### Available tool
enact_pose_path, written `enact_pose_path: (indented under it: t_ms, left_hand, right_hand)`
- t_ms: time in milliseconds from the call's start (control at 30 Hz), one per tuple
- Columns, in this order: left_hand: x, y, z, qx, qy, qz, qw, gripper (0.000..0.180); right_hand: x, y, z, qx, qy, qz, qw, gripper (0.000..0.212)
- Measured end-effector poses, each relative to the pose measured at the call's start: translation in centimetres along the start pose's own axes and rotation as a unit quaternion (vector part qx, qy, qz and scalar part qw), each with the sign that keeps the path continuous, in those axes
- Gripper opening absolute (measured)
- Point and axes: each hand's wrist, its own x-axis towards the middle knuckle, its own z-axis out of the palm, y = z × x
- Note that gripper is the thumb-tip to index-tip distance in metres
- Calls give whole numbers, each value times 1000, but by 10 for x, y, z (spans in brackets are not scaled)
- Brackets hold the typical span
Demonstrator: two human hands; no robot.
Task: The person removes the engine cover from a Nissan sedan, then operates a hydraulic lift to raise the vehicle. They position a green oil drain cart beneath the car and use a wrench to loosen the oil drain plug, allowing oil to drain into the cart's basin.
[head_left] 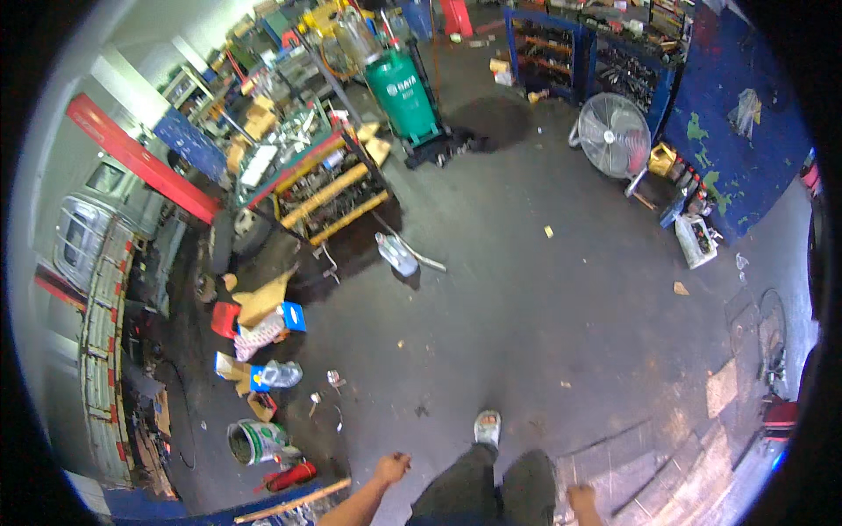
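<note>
My left hand [393,467] hangs low beside my left leg, its fingers curled in. Whatever it may hold is too small to make out. At the other side, my right hand [581,497] is down by my right leg; its fingers are not clear enough to read. Neither hand touches any of the things around me. One white shoe [488,429] shows in front of my dark trousers [460,491]. Left of my left hand, a red object [290,476] lies on the floor beside a white and green bucket [253,442].
Opened boxes [263,320] and a clear plastic bottle [396,255] lie ahead left, near a loaded tool cart [338,197]. Beyond stands a green tank [403,92]. A floor fan [614,136] is ahead right, by blue shelving [548,48]. Flattened cardboard [723,388] covers floor at right.
</note>
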Motion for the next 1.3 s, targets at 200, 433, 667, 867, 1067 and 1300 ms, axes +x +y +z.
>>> enact_pose_path:
  t_ms: [200, 433, 667, 867, 1067, 1300]
  left_hand:
    - [58, 20, -31, -100, 22, -86, 991, 42]
    - [163, 115, -98, -107, 2, -179, 978, 41]
    - [246, 343, -244, -160, 77, -73, 981, 40]
    - [370, 491, -365, -105, 107, -3, 989, 44]
    - [503, 599, -507, -112, 78, -20, 990, 47]
    - [608, 737, -707, -153, 177, 95, 968, 42]
  right_hand:
    - [157, -59, -141, 412, -29, 316, 854, 23]
    - [302, -3, -182, 242, -169, 270, 916, 18]
    - [610, -66, -380, -108, -221, -31, 969, 14]
    - [878, -229, -575, 446, 101, 204, 866, 21]
    - [995, -283, -606, 400, 50, 275, 873, 22]
    - [1046, -303, -524, 120, -192, 220, 949, 28]
